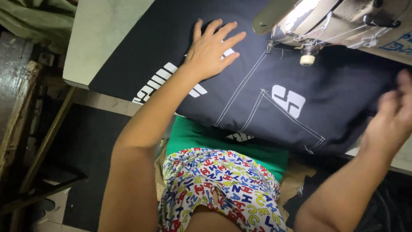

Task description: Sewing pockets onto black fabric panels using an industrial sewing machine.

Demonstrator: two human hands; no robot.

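Dark navy fabric [274, 107] with white printed shapes and white topstitching lies spread over the pale sewing table [98, 38], its near edge hanging over the person's lap. Left hand [210, 51] rests flat on the cloth, palm down, fingers spread wide, just left of the sewing machine head [334, 21] that reaches in from the upper right. Right hand [395, 116] sits at the fabric's right edge, blurred, so I cannot tell whether its fingers pinch the cloth or only touch it. Below the table edge show a green shirt [223, 144] and shorts [219, 189] printed with multicoloured letters.
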